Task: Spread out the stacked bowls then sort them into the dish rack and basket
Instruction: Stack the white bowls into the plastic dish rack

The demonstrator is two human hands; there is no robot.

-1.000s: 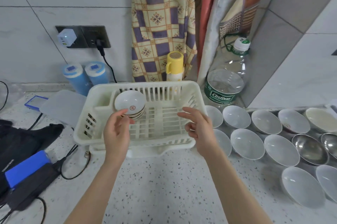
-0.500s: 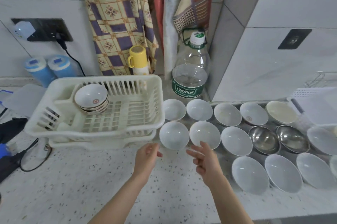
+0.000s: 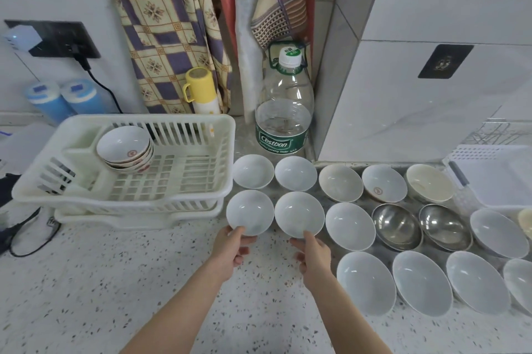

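Several white bowls and two steel bowls [image 3: 396, 226] are spread in rows on the speckled counter. My left hand [image 3: 231, 248] pinches the near rim of a small white bowl [image 3: 249, 211] just right of the cream dish rack [image 3: 184, 201]. My right hand [image 3: 312, 253] pinches the near rim of the neighbouring white bowl [image 3: 299, 214]. Both bowls still rest on the counter. Inside the rack, at its back left, sits a short stack of red-marked bowls [image 3: 125, 149]. A white basket [image 3: 495, 175] stands at the far right.
A large clear water bottle [image 3: 283, 112] and a yellow-capped flask [image 3: 200, 90] stand by the wall behind the rack. Two blue-lidded containers [image 3: 64, 99] and a plugged-in cable [image 3: 95, 78] are at the back left. Hanging cloths [image 3: 169, 19] drape above. Bare counter lies in front of me.
My view swung right from the rack to the bowl rows. Both hands left the rack, reached forward and closed on the near rims of two white bowls.
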